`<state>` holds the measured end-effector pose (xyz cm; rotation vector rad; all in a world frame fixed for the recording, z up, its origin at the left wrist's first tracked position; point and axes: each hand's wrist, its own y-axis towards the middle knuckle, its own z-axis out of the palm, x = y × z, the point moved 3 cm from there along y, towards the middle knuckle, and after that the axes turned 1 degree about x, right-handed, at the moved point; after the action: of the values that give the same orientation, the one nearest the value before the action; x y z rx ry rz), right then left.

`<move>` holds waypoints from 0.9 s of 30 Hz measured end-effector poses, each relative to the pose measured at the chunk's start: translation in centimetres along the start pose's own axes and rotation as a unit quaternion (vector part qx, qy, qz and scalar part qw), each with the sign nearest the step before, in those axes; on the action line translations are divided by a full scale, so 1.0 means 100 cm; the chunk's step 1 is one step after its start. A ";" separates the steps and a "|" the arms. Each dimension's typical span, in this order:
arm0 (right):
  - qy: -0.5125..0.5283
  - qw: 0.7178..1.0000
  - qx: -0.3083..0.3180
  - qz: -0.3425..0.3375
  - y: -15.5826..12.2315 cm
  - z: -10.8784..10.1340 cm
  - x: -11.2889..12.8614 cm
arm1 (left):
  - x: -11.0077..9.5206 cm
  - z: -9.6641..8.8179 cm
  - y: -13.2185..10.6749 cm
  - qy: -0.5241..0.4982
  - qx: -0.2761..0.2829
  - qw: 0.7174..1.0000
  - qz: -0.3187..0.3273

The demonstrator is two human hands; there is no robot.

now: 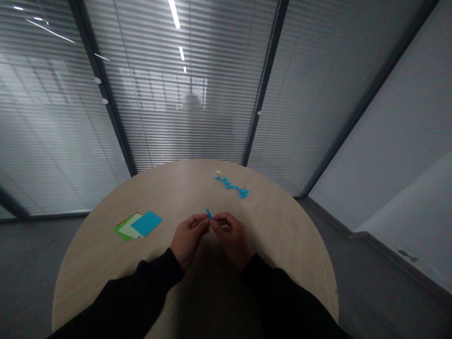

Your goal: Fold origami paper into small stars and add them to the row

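Bright blue paper strip point(209, 214), black sleeves point(141, 282), pale wood-grain tabletop point(275, 245), blue-green paper squares point(139, 226)

The folded strip point(209, 214) is matt blue paper — the tabletop point(169, 190) matt, fine-grained wood, the sleeves point(141, 287) dull cloth.

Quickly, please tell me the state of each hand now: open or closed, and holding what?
Left hand: closed, pinching the blue strip.
Right hand: closed, pinching the same strip.
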<state>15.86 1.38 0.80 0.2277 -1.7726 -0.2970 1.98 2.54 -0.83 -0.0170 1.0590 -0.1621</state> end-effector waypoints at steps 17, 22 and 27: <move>-0.055 0.996 -0.026 -0.063 -0.001 -0.003 0.007 | -0.001 0.004 0.000 0.089 0.035 0.995 0.010; -0.076 0.995 -0.036 -0.053 -0.001 -0.002 0.005 | -0.014 0.006 -0.004 0.177 0.009 0.981 0.074; -0.044 0.998 -0.043 -0.030 0.000 -0.001 0.004 | -0.021 0.009 -0.007 0.207 0.003 0.974 0.097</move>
<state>15.88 1.24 1.20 0.2103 -1.8373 -0.4316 1.69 2.10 1.45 0.1311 1.4682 0.0099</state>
